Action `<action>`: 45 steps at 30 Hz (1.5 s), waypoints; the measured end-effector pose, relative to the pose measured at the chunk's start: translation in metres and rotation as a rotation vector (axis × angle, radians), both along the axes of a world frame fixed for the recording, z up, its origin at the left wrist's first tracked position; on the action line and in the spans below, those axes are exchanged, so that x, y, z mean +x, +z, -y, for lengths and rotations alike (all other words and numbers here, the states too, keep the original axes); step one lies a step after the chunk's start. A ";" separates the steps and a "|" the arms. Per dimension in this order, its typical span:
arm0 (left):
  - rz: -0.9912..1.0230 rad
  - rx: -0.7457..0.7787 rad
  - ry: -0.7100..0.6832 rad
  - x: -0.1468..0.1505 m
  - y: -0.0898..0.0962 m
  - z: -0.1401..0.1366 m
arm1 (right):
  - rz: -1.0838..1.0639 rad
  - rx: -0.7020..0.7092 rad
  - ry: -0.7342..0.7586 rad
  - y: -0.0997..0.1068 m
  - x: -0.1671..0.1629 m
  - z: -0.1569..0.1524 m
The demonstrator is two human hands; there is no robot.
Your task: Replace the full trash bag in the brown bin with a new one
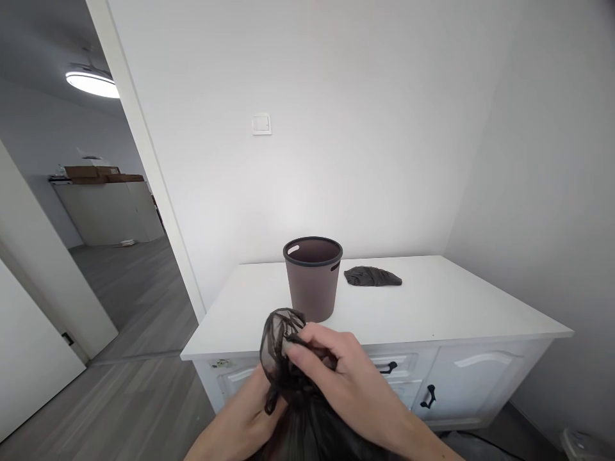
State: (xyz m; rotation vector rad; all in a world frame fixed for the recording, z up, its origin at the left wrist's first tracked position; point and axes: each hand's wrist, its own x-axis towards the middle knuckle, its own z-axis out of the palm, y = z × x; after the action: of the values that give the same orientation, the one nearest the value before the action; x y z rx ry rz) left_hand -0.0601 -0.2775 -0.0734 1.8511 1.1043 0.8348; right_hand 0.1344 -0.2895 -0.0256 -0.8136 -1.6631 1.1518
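Note:
A thin black garbage bag [307, 410] hangs in front of me, its top bunched up and a see-through loop of film standing above the gathered neck. My right hand [336, 365] pinches the bunched film between thumb and fingers. Around the neck from the left and behind is my left hand [259, 416], closed on the bag, with most of its fingers hidden by the film. Just beyond my hands, a brownish-purple trash can [313, 288] with a dark rim and handle slots stands upright on the white cabinet [408, 317].
A folded black plastic bag [372, 276] lies on the cabinet top, right of the can. The cabinet front has dark handles [429, 397]. A light switch [262, 124] is on the wall behind. To the left, a doorway opens onto a grey floor [148, 384].

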 end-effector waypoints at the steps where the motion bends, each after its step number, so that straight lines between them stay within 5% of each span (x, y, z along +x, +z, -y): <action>1: 0.045 0.005 0.052 -0.001 -0.005 -0.003 | -0.029 -0.029 -0.001 0.001 0.004 -0.001; 6: 0.416 -0.046 0.281 -0.002 -0.012 -0.015 | -0.210 -0.138 -0.057 0.002 0.021 -0.005; 13: 0.960 -0.240 0.296 0.004 -0.006 -0.024 | -0.681 -0.226 -0.047 -0.021 0.040 -0.017; 21: 1.503 -0.429 0.054 0.014 -0.004 -0.031 | -0.899 -0.300 0.011 -0.049 0.053 -0.027; 45: 1.115 -0.466 0.097 0.032 -0.001 -0.031 | -0.543 -0.230 -0.076 -0.058 0.055 -0.029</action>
State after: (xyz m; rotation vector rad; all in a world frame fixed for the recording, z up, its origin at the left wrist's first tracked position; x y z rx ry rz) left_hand -0.0283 -0.2468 -0.0740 0.7135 0.5639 1.2850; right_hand 0.1889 -0.2601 -0.0834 -0.6225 -1.0592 1.3796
